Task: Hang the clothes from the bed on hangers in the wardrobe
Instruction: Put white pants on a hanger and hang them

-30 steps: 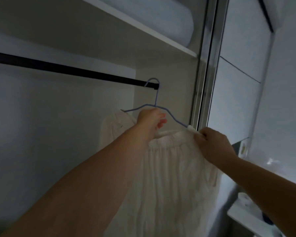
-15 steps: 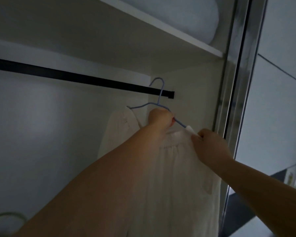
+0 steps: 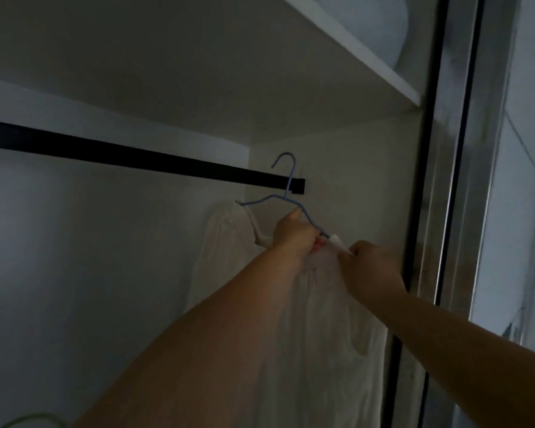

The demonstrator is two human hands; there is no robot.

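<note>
Two bare forearms are reaching up from the bottom of the frame into a dim wardrobe. The left hand [image 3: 294, 234], just right of centre, is curling its fingers around the right shoulder of a pale blue wire hanger [image 3: 286, 193], with the thumb lying up along the wire. Just to its right, the right hand [image 3: 369, 268] is pinching the edge of a white garment [image 3: 325, 335] where the cloth is meeting the lower end of that same hanger arm; its fingertips are hidden behind the knuckles, so how tightly it is gripping is unclear. The two hands are working nearly touching one another.

The white garment is hanging down from the hanger through the lower centre of the frame, falling behind both arms in soft folds. A part of it is draping over the hanger's left shoulder, left of the left hand.

Beyond the hands, the hanger's hook is rising above a black rail [image 3: 136, 156] that is running from the left edge towards the centre and ending at the wardrobe's side wall. Whether the hook is sitting on the rail or hovering just before it cannot be told.

Farther up, a white shelf [image 3: 368, 63] is crossing the upper right, carrying a pale rolled bundle [image 3: 380, 29]. A metallic door frame [image 3: 445, 180] is running down the right side. At the bottom left corner a thin greenish curved wire [image 3: 31, 419] is showing.
</note>
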